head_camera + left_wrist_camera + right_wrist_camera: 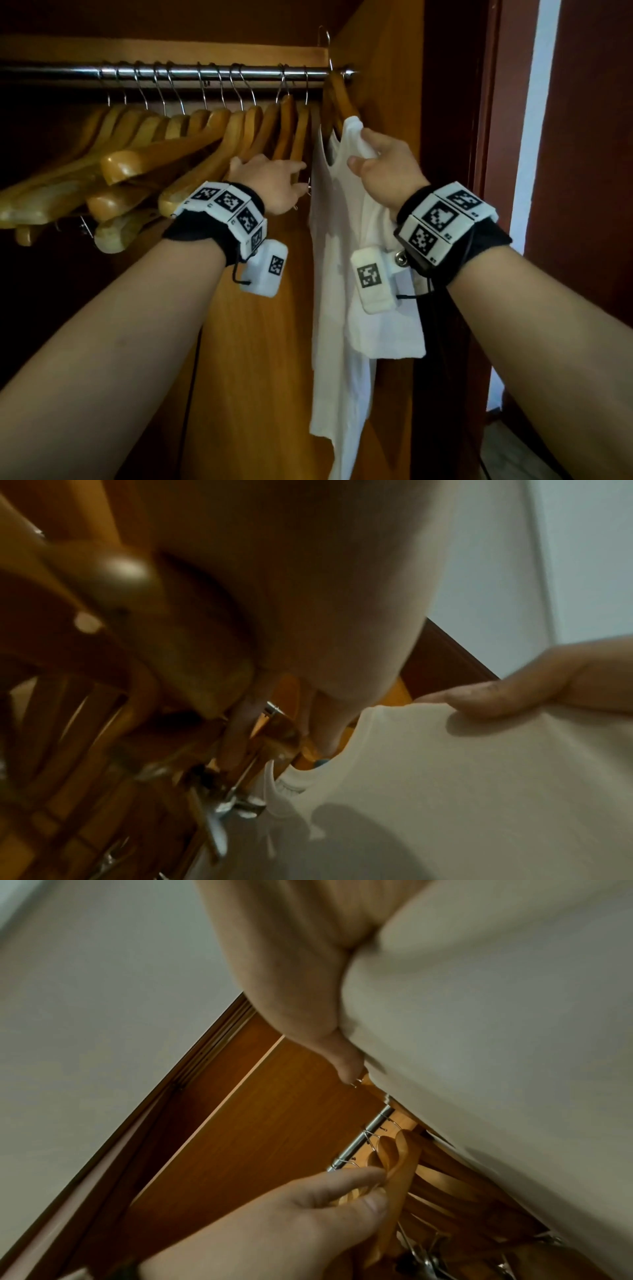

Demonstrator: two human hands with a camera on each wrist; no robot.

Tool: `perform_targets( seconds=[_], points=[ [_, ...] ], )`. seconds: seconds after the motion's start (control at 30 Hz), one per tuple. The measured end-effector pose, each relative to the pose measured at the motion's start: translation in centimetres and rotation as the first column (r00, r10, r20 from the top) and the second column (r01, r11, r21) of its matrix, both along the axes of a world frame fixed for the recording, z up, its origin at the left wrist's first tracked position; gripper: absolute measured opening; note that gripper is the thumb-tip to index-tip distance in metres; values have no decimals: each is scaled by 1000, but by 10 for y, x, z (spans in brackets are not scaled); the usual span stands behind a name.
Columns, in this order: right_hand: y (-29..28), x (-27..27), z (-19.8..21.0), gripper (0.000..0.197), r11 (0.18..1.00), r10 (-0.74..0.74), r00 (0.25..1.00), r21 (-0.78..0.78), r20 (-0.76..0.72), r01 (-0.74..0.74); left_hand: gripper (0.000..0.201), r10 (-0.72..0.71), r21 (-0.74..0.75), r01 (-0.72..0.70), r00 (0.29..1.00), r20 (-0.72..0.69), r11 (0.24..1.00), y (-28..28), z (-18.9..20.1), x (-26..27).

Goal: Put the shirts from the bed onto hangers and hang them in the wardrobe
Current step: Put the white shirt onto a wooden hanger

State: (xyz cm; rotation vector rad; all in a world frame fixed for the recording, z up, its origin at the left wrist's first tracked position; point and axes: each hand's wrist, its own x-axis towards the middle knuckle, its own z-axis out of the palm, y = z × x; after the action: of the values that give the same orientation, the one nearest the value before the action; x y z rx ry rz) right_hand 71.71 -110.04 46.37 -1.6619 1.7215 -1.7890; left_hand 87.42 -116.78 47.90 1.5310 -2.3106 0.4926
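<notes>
Right of centre in the head view, a white shirt (334, 240) on a wooden hanger (342, 99) is gripped at its shoulder by the right hand (383, 168). An empty hanger (298, 130) on the rail (205, 72) is pinched by the left hand (270, 180).

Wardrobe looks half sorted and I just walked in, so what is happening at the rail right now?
A person is hanging a white shirt at the right end of the metal rail. The right hand grips the shirt's shoulder over its wooden hanger, whose hook sits at the rail's end. The left hand holds the nearest of the empty wooden hangers, apparently keeping them aside. All the other hangers on the rail look bare.
</notes>
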Motion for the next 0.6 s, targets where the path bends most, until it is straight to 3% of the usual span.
perform_targets(
  seconds=[0.1, 0.2, 0.37, 0.5, 0.6],
  points=[
    [0, -4, -7, 58, 1000, 18, 1000, -13, 7, -18, 56, 60, 70, -56, 997, -58, 996, -1, 9, -15],
    [-2, -9, -13, 57, 999, 19, 1000, -51, 13, -19, 54, 100, 36, -96, 984, -145, 995, -1, 8, -34],
    [-7, -16, -20, 60, 995, 55, 998, -85, 28, -53, 54, 18, 21, -12, 949, -313, 1000, 3, 12, -55],
    [-7, -21, -21, 59, 994, 54, 998, -97, 27, -52, 17, 11, 53, 7, 944, -330, 999, 2, 23, -58],
    [-7, -23, -21, 59, 992, 77, 997, -101, 29, -74, 14, 25, 166, 51, 905, -425, 985, 0, 30, -59]
  ],
)
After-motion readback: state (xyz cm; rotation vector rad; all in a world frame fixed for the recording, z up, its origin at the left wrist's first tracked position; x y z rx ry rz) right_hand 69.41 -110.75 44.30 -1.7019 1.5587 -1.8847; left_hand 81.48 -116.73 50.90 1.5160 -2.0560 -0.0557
